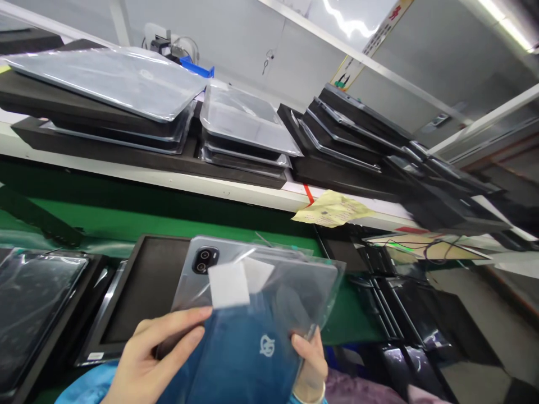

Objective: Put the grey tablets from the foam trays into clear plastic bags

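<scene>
A grey-blue tablet [248,348] in clear plastic film is tilted up in front of me, its back with a twin-lens camera and a pale logo facing me. My right hand [310,359] grips its right edge, the thumb on the back and the other fingers mostly hidden behind. At the left side, my left hand [160,353] has thumb and index finger close together over the tablet. The index fingertip meets the lower left corner of a blank white square label [229,285] on the film. Whether the thumb also presses on the label is hard to see.
A black foam tray [147,280] lies behind the left hand, beside a film-wrapped tablet [37,308]. Stacks of wrapped tablets [248,115] in black foam line the white shelf [168,180] above. A yellow paper slip [332,209] hangs over its edge. More dark devices [404,320] stand right.
</scene>
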Available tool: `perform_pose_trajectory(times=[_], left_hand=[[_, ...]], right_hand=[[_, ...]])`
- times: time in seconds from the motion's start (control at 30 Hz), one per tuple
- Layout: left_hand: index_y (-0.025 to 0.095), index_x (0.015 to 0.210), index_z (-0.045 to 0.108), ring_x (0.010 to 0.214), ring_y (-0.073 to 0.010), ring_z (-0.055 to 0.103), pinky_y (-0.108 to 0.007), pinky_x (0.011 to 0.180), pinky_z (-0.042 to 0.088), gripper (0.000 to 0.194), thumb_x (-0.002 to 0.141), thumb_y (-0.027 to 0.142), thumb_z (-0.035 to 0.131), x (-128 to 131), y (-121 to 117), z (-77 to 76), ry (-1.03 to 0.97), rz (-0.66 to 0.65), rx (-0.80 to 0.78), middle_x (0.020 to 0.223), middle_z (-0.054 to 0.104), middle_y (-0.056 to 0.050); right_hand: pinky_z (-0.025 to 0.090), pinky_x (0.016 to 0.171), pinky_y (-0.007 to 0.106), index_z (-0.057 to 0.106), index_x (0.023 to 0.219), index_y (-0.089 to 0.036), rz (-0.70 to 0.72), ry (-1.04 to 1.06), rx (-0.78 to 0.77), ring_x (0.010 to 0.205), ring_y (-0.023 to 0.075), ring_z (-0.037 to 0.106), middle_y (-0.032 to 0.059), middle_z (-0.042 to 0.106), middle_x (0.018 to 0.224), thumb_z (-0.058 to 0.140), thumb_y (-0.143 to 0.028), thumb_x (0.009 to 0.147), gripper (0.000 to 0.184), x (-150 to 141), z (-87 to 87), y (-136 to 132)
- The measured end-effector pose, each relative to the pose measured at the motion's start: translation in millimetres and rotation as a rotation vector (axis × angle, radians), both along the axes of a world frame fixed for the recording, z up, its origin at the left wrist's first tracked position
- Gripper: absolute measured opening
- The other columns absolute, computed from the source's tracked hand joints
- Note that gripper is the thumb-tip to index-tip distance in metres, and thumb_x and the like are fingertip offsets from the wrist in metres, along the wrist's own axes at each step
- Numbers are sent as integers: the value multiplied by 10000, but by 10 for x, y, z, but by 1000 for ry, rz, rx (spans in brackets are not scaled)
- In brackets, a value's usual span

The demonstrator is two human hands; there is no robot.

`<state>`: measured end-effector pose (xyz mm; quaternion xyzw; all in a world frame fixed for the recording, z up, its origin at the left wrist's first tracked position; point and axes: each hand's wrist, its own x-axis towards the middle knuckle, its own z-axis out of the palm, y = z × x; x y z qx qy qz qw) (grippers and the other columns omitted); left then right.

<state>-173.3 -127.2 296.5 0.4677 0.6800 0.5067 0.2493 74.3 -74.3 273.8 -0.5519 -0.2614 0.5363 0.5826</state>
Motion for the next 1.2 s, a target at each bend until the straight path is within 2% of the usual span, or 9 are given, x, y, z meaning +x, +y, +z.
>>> perform_pose_trajectory(times=[0.1,0.2,0.33,0.47,0.57,0.67,0.8,1.1,1.2], left_hand=[[377,1208,827,965,-201,828,-182,829,653,436,859,637,792,-104,40,-230,-28,-60,5,1237,814,7],[385,1381,731,1218,-243,755,-243,1005,574,657,781,617,866,-153,83,-290,-106,-18,-27,1453,698,26],[526,1529,544,1337,-286,673,-325,1059,567,922,697,646,922,-1,96,-64,-300,23,-111,1552,605,108],[561,1604,407,1039,-298,816,-387,1019,624,1143,599,794,900,203,89,196,-475,136,-196,1524,643,85],[558,1657,267,891,-273,836,-373,952,668,1287,573,783,922,235,97,245,-519,138,-192,1532,642,65],[541,1660,287,1045,-297,815,-373,987,658,1221,641,646,952,187,113,200,-493,111,-185,1599,576,79],[538,1614,408,1413,-313,619,-349,1095,570,1054,693,501,918,138,153,178,-402,91,-156,1639,517,130],[576,1475,574,1504,-284,510,-338,1139,517,784,766,435,879,142,236,228,-375,71,-135,1670,455,188],[528,1483,586,1536,-276,464,-336,1173,482,772,775,429,876,125,238,184,-364,66,-128,1667,472,163]], right_hand=[[661,817,464,792,969,-238,80,196,-72,743,298,799,37,829,810,875,-265,594,385,-60,-43,85],[648,838,410,810,1000,-241,106,259,-61,803,263,797,29,848,893,886,-227,589,418,-166,40,116],[643,757,371,829,993,-223,107,312,-67,767,259,794,27,848,858,887,-190,550,448,-310,214,134],[646,725,369,832,986,-228,123,318,-66,734,260,793,14,840,809,871,-177,538,452,-336,331,124],[654,750,373,833,998,-229,118,276,-62,759,265,801,11,837,804,895,-190,538,466,-299,354,97],[643,752,345,837,1035,-227,135,265,-74,773,250,799,10,840,822,929,-228,551,493,-263,351,75],[618,734,289,840,1044,-228,150,225,-79,767,212,779,0,841,849,970,-272,557,506,-248,353,74],[628,884,374,842,1067,-234,176,236,-60,924,277,791,26,856,944,967,-270,601,483,-285,382,122],[622,841,354,842,1036,-230,184,245,-65,871,258,784,26,855,924,963,-263,598,455,-292,359,131]])
